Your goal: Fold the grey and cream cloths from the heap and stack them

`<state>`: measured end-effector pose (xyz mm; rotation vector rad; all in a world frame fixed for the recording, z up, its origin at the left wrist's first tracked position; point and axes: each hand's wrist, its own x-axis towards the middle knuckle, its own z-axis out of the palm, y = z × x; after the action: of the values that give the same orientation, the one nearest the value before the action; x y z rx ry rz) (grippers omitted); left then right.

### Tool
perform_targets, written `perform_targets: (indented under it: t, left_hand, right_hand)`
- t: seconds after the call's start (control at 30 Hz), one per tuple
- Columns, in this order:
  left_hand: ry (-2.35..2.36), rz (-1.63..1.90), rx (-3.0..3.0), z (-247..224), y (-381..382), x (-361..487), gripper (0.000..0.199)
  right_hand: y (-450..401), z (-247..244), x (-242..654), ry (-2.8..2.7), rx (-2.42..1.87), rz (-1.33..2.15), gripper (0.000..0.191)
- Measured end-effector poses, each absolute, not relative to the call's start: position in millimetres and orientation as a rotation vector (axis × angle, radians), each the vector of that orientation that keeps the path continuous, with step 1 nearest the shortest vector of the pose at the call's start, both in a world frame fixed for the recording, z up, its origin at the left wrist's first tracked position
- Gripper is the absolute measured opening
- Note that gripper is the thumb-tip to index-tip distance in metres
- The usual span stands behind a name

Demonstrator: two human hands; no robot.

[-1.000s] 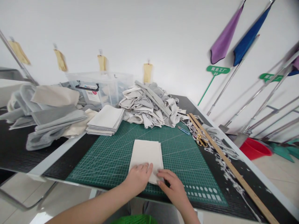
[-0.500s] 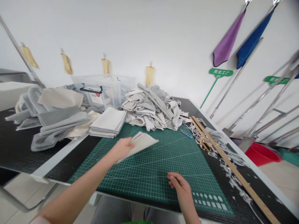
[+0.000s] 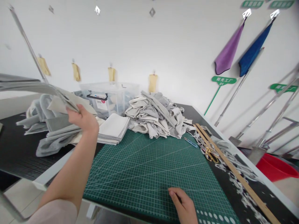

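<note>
My left hand point(image 3: 83, 117) is raised on the left, fingers closed round the end of some folded grey and cream cloth point(image 3: 35, 85). That cloth stretches out to the left edge of the view, above a heap of fabric. Low over the front of the green cutting mat point(image 3: 144, 165) is my right hand point(image 3: 183, 203), its fingers curled in and nothing visible in them. A neat stack of folded pale cloth point(image 3: 114, 126) lies at the mat's back left corner, with a large pile of grey and cream fabric point(image 3: 154, 115) beside it.
A clear plastic bin point(image 3: 116, 96) stands behind the stack. Loose fabric point(image 3: 56, 133) is heaped at the left. Along the right lie blue snips point(image 3: 191, 142), gold-handled scissors point(image 3: 211, 155), a long wooden ruler point(image 3: 238, 174) and scraps. A red bucket point(image 3: 277, 168) is beyond the table.
My left hand has swung from over the mat up to the left, and more cloth now shows in it. My right hand stays low over the mat. The view has tilted slightly upward.
</note>
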<state>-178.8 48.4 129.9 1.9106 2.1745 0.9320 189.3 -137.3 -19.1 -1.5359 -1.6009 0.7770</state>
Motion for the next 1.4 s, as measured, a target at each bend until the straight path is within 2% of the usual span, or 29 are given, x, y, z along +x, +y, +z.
perform_targets:
  t: [0.23,0.33,0.43,0.67,0.83,0.93,1.13,1.4]
  left_hand:
    - [2.235,0.492,2.108,85,84,-177,0.039]
    - [2.227,0.281,2.165,54,87,-189,0.045]
    - [2.210,0.249,2.184,35,86,-196,0.053]
    - [2.004,0.029,2.251,43,93,-205,0.059]
    - [1.910,-0.102,2.246,58,101,-202,0.052]
    - [1.925,-0.125,2.214,66,106,-194,0.042]
    - [2.041,0.025,2.217,81,115,-163,0.054]
    - [1.826,0.315,2.417,65,130,-95,0.037]
  right_hand:
    - [-137,-15,186,-1.605,-1.515,0.713,0.025]
    - [-138,-14,186,-1.608,-1.512,0.710,0.025]
    - [-138,-14,187,-1.615,-1.507,0.713,0.025]
    - [-140,-12,185,-1.625,-1.539,0.720,0.026]
    - [-139,-13,186,-1.630,-1.517,0.697,0.025]
    - [-137,-12,186,-1.637,-1.492,0.673,0.025]
    - [-134,-14,189,-1.720,-1.483,0.673,0.022]
    - [-130,-19,191,-1.735,-1.479,0.688,0.022]
